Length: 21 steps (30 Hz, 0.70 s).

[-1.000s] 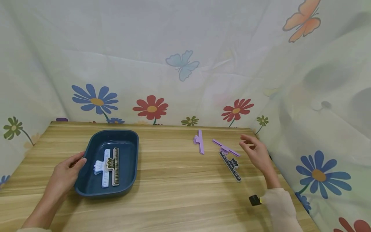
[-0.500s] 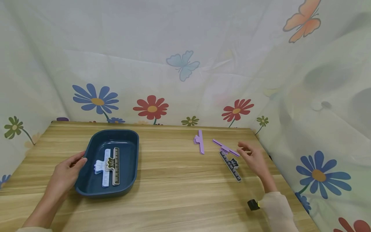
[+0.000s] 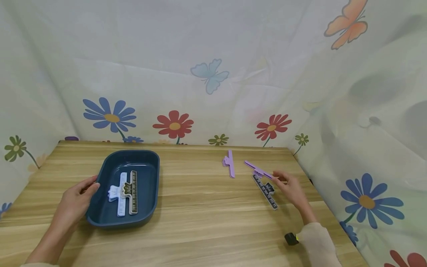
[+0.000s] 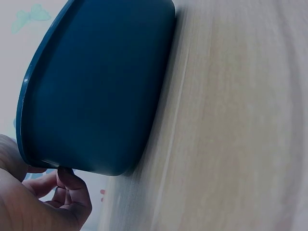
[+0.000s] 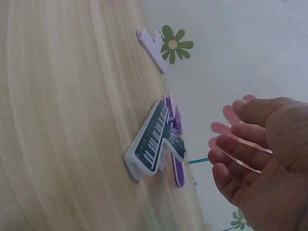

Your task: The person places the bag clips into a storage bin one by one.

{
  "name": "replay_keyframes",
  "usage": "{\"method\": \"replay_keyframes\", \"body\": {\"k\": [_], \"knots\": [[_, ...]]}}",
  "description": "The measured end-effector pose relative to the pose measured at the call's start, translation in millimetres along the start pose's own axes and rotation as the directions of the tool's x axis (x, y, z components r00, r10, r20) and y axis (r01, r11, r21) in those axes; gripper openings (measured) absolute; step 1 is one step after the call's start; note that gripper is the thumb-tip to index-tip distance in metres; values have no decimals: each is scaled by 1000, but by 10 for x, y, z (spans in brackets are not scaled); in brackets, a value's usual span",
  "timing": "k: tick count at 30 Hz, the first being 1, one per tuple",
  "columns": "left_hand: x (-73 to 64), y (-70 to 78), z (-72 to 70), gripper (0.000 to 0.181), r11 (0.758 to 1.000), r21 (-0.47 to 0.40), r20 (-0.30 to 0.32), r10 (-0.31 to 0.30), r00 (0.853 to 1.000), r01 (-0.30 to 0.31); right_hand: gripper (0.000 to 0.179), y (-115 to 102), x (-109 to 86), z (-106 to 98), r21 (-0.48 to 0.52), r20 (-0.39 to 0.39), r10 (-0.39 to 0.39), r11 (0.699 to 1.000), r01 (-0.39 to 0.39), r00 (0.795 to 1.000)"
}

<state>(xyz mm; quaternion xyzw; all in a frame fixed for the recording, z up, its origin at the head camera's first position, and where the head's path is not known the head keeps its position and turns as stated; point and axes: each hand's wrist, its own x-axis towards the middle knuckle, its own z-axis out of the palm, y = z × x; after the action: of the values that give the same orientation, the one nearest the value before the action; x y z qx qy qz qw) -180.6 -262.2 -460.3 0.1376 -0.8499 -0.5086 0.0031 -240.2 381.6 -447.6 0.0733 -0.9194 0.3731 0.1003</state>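
My left hand [image 3: 75, 198] pinches the left rim of a dark blue rectangular basin [image 3: 146, 196], thumb on top. Inside it lie a white keyboard-patterned clip [image 3: 122, 204] and a black one [image 3: 134, 196], side by side. At the right, the fingertips of my right hand [image 3: 293, 188] are right at the end of a purple clip [image 3: 251, 165] on the table. In the right wrist view this hand's fingers are loosely bent with nothing between them. Just in front of the purple clip lies a black keyboard-patterned clip [image 5: 153, 137], which partly covers it there.
Another purple clip [image 3: 231, 167] lies farther back, left of the first. The wooden table [image 3: 200, 218] ends against a flower-printed cloth [image 3: 213, 111] at the back and right. A small black object [image 3: 291, 239] sits by the right sleeve.
My right hand has moved down and left, its fingertips coming to the purple clip's right end. The left hand, the basin and the clips have stayed in place.
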Motion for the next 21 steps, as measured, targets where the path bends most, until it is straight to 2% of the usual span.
{"method": "replay_keyframes", "body": {"k": [14,21], "knots": [[11,4,-1,66,1000,2,4,-21,1000,21,35,139,-48,116,49,96,6,999,-11,995],[19,7,-4,64,999,0,4,-33,999,33,37,178,-53,156,35,136,41,998,-46,990]]}}
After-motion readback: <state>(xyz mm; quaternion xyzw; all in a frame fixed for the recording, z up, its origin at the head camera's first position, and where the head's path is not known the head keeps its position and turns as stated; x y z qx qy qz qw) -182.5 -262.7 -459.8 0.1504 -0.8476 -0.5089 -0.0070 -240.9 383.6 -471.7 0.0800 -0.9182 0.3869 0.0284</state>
